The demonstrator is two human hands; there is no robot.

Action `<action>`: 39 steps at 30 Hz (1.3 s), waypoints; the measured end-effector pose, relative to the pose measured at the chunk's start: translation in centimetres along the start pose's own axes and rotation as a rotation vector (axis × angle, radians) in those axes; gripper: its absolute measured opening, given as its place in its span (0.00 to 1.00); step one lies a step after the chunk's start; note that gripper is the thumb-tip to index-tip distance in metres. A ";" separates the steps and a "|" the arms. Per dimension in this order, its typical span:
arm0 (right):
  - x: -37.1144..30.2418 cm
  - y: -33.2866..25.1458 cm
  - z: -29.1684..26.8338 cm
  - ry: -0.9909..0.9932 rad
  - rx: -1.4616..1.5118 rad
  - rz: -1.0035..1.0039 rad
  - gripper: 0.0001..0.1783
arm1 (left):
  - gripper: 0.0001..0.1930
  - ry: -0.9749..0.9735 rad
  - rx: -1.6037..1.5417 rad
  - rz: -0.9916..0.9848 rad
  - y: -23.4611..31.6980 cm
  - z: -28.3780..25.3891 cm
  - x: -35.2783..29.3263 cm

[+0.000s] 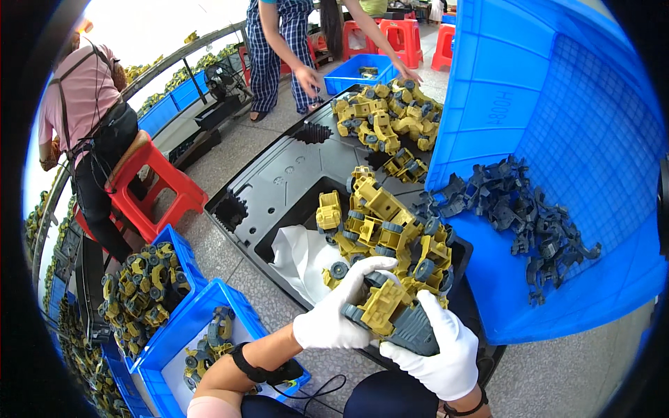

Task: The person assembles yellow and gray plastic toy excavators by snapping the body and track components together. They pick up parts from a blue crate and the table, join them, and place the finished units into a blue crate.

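Observation:
In front of my lap, a yellow toy truck [382, 307] with dark wheels is held between both white-gloved hands. My left hand [340, 315] grips its left end, thumb and fingers around the body. On the other side, my right hand [443, 346] closes around a dark grey plastic part [417, 329] that sits against the truck; whether it is fixed on cannot be seen. Just beyond my hands lies a heap of similar yellow toy trucks [390, 223], partly over a white sheet [296, 254] in the black table's recess.
A large blue bin [498, 76] lies tipped at the right, holding loose dark grey parts [505, 202]. Blue crates [233, 296] with toy trucks stand lower left. More trucks [390, 115] cover the far end of the black table [279, 184]; a person [282, 56] reaches there. Another sits on a red stool [164, 184].

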State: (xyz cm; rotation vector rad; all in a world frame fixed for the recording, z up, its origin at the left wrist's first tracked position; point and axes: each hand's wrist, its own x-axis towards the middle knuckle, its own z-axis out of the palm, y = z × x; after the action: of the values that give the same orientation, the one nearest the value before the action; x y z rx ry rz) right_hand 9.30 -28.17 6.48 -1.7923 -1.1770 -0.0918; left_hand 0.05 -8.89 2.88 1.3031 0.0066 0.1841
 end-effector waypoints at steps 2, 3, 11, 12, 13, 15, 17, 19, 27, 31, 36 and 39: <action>-0.3 0.3 0.1 0.003 0.007 -0.035 0.48 | 0.49 -0.028 0.172 0.119 1.5 1.1 -0.2; -0.6 0.4 0.2 0.008 0.013 -0.052 0.49 | 0.49 -0.047 0.153 0.122 1.5 1.1 -0.1; -0.7 0.1 0.0 -0.029 0.004 -0.142 0.51 | 0.43 -0.102 0.272 0.150 2.5 0.5 -0.1; -0.6 0.1 -0.1 -0.044 -0.005 -0.142 0.51 | 0.43 -0.105 0.315 0.148 2.7 0.5 -0.1; -0.6 0.1 -0.2 -0.055 -0.010 -0.148 0.51 | 0.43 -0.109 0.268 0.106 2.7 0.5 -0.2; -0.5 0.3 -0.2 -0.074 -0.020 -0.161 0.51 | 0.44 -0.117 0.173 0.023 2.3 0.5 -0.4; -0.4 -0.1 0.2 -0.021 0.024 -0.161 0.51 | 0.46 -0.105 -0.105 0.051 0.9 1.3 -0.5; -0.1 -0.4 0.4 -0.003 0.051 -0.159 0.51 | 0.47 -0.083 -0.225 0.069 0.6 1.7 -0.6; -0.5 -0.2 0.6 -0.018 0.071 -0.134 0.51 | 0.50 -0.077 -0.041 0.146 0.3 1.3 -0.8; -0.3 -0.5 0.8 -0.009 0.048 -0.091 0.51 | 0.51 -0.037 -0.137 0.080 0.1 1.4 -1.0; 1.0 -0.8 -0.5 -0.031 -0.079 -0.099 0.49 | 0.53 0.057 -0.278 -0.045 1.7 2.7 -0.9; 2.0 -0.2 0.8 0.040 0.219 -0.171 0.45 | 0.53 0.150 -0.430 -0.100 2.4 4.2 -1.0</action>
State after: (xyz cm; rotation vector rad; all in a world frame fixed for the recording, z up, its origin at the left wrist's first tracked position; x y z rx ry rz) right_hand 9.90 -26.20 7.28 -1.4916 -1.2594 -0.0946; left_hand -0.78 -12.41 6.19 0.8561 0.1515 0.1856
